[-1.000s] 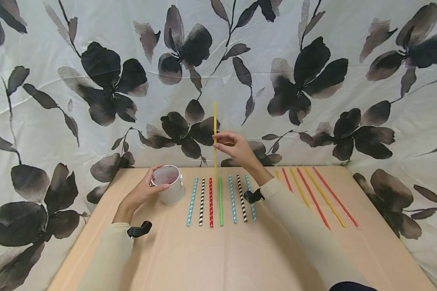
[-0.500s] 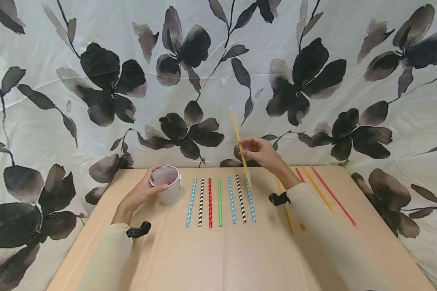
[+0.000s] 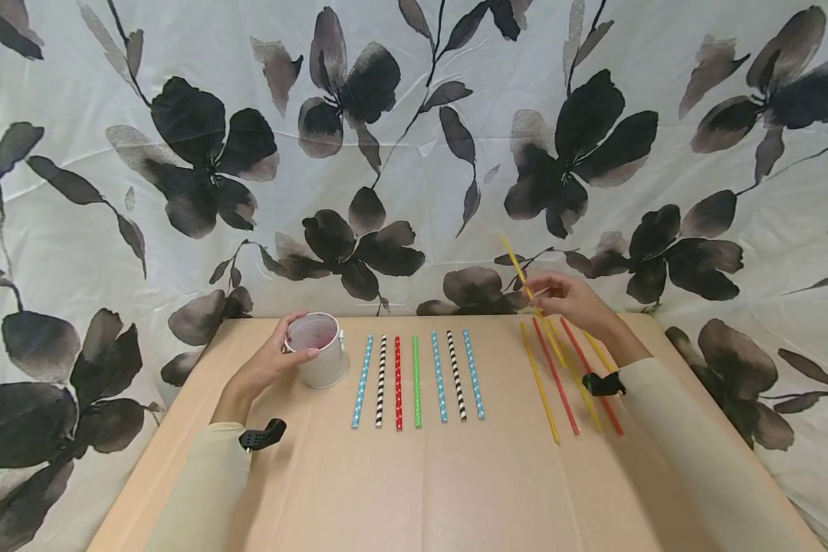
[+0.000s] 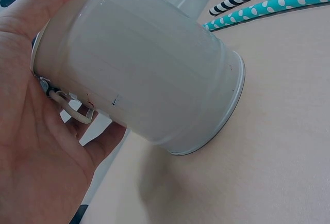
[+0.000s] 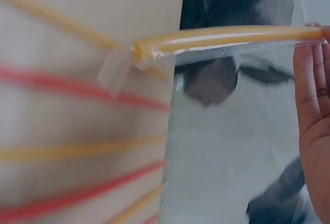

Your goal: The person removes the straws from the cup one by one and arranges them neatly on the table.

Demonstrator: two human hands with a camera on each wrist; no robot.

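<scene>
A small white metal bucket (image 3: 326, 369) stands at the left of the table. My left hand (image 3: 267, 362) grips it near the rim, the thumb on the near side; the left wrist view shows the bucket's wall (image 4: 139, 64) against the palm. At the right, my right hand (image 3: 578, 305) pinches a yellow drinking straw (image 3: 514, 261) in a clear wrapper. Raised and tilted, this straw overlaps the red and yellow straws on the table in the head view. In the right wrist view the held straw's lower end (image 5: 149, 49) shows loose clear film (image 5: 114, 72).
Several patterned paper straws lie in a row mid-table, among them a red one (image 3: 398, 383) and a green one (image 3: 417, 383). Yellow (image 3: 540, 383) and red straws (image 3: 557, 379) lie at the right. A flowered cloth (image 3: 455, 176) hangs behind the table.
My right hand has carried the yellow straw from above the middle row rightward and lower, over the red and yellow straws; the straw went from upright to tilted. My left hand stays on the bucket.
</scene>
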